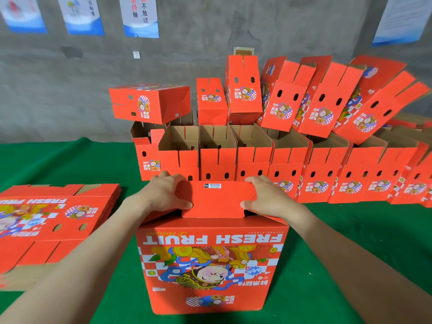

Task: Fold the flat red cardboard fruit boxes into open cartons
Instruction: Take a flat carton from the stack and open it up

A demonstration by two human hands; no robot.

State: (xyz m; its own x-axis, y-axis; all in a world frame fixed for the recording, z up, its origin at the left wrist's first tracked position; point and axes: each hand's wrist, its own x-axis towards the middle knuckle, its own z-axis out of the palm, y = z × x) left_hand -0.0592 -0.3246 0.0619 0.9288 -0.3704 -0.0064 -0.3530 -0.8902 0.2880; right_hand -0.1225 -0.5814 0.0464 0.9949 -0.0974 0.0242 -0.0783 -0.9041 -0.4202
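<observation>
A red fruit box (pixel 212 265) stands upside down in front of me on the green table, its "FRESH FRUIT" print inverted. Its bottom flap (pixel 215 199), bearing a barcode sticker, lies across the top. My left hand (pixel 163 192) grips the flap's left end, fingers over the far edge and thumb on the near side. On the flap's right end, my right hand (pixel 264 195) holds the same way. A stack of flat red boxes (pixel 53 218) lies to the left.
A row of folded open cartons (pixel 289 164) lines the table behind the box, with more cartons (pixel 327 101) piled tilted on top. The green table cloth (pixel 350 242) shows on the right. A grey wall with posters (pixel 140 17) stands behind.
</observation>
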